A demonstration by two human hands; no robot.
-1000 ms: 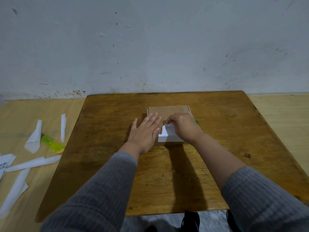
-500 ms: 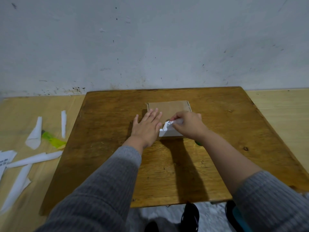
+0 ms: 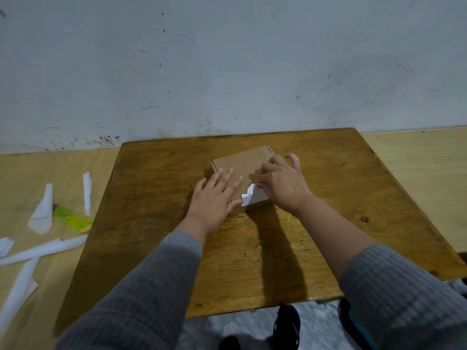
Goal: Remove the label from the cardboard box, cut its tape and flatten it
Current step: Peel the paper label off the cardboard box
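Head view: worn wooden table (image 3: 156,223) across centre frame, against a scuffed, speckled white wall (image 3: 227,59), pale floor on both sides. Cardboard box (image 3: 242,164) sitting at the table's middle. Left hand (image 3: 214,198) pressed flat on the box, fingers straight. Right hand (image 3: 283,185) pinching the white label (image 3: 254,197), partly peeled at the box's near edge. White paper strips (image 3: 43,209) and a yellow-green scrap (image 3: 72,219) scattered at left.

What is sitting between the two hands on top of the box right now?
In the head view, the partly peeled white label and a strip of bare cardboard box top lie between the flat left hand and the right hand.
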